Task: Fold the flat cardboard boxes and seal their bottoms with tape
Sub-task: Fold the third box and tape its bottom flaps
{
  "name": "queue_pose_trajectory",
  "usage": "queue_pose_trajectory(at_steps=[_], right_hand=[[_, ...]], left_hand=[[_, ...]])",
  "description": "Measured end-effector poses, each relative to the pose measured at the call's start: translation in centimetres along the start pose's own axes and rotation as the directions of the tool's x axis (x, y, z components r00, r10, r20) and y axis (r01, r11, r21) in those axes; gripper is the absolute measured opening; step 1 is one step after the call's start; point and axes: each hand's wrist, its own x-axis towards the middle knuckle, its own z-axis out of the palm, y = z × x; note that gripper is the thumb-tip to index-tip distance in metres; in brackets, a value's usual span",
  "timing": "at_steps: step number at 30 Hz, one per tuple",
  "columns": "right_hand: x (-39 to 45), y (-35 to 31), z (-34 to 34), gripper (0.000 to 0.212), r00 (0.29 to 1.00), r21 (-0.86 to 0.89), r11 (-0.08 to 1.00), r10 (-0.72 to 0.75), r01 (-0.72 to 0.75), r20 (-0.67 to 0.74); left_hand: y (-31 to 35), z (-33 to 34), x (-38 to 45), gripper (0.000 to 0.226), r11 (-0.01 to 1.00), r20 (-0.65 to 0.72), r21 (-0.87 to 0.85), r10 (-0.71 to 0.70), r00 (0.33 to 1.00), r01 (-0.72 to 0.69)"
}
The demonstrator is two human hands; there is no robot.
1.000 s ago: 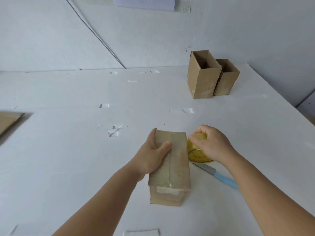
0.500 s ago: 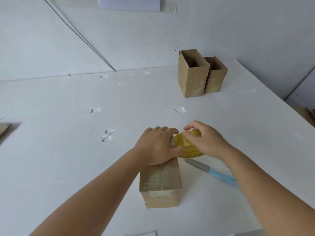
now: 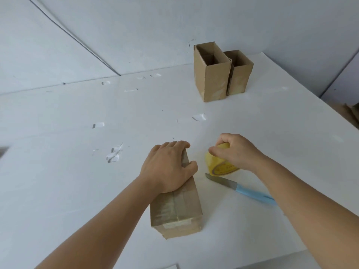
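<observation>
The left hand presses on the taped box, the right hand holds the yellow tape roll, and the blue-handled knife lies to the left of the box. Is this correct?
Not quite. In the head view the blue-handled knife lies to the right of the taped box, below the yellow tape roll. The rest holds: left hand on the box, right hand holding the roll.

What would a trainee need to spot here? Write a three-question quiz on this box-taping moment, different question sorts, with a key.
1. True or false: the knife is in the right hand.
2. Multiple choice: what does the right hand grip? A) tape roll B) knife C) an upright box
3. Short answer: how many open boxes stand upright at the far end of the table?

Key:
1. False. It lies on the table, blade pointing towards the taped box that the left hand grips.
2. A
3. Two: a taller box and a shorter box, side by side.
</observation>
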Motion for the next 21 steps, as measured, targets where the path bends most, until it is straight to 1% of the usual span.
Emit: queue_pose_trajectory(at_steps=[3, 5, 7, 8, 11, 13, 15, 16, 18, 21], right_hand=[[-0.1, -0.1, -0.5, 0.026, 1.000, -0.017, 1.000, -0.022, 0.022, -0.002], [-0.2, -0.3, -1.0, 0.026, 0.999, -0.043, 0.998, -0.038, 0.038, 0.002], [-0.3, -0.4, -1.3, 0.025, 0.999, -0.080, 0.996, -0.041, 0.041, 0.011], [-0.3, -0.4, -1.5, 0.025, 0.999, -0.095, 0.994, -0.044, 0.045, 0.015], [-0.5, -0.8, -1.7, 0.029, 0.997, -0.132, 0.988, -0.076, 0.078, 0.019], [-0.6, -1.0, -1.9, 0.032, 0.994, -0.158, 0.982, -0.104, 0.105, 0.019], [-0.7, -1.1, -2.1, 0.033, 0.991, -0.191, 0.973, -0.131, 0.133, 0.022], [-0.8, -1.0, -2.2, 0.032, 0.989, -0.194, 0.970, -0.144, 0.146, 0.023], [-1.0, -1.0, -2.5, 0.031, 0.986, -0.195, 0.967, -0.165, 0.163, 0.006], [-1.1, -0.7, -2.8, 0.025, 0.982, -0.198, 0.964, -0.188, 0.178, -0.030]], left_hand=[[0.3, -0.5, 0.1, 0.053, 1.000, 0.064, 0.002, 0.000, 0.998, 0.000], [0.7, -1.5, 0.6, 0.059, 0.999, 0.194, 0.050, -0.025, 0.981, 0.016], [1.4, -2.6, 1.9, 0.064, 0.992, 0.362, 0.121, -0.077, 0.929, 0.035], [1.8, -2.9, 2.9, 0.063, 0.991, 0.417, 0.130, -0.085, 0.905, 0.033], [3.4, -3.2, 6.2, 0.050, 0.998, 0.513, 0.054, -0.015, 0.858, -0.015], [4.0, -2.7, 7.9, 0.039, 0.998, 0.611, 0.015, 0.042, 0.790, -0.065], [4.1, -2.1, 8.8, 0.031, 0.997, 0.691, -0.071, 0.061, 0.720, -0.017], [4.0, -1.8, 9.1, 0.027, 0.991, 0.709, -0.132, 0.069, 0.702, 0.035], [3.7, -1.3, 9.2, 0.018, 0.961, 0.702, -0.248, 0.090, 0.707, 0.125], [3.5, -0.7, 9.0, 0.011, 0.915, 0.672, -0.358, 0.115, 0.731, 0.185]])
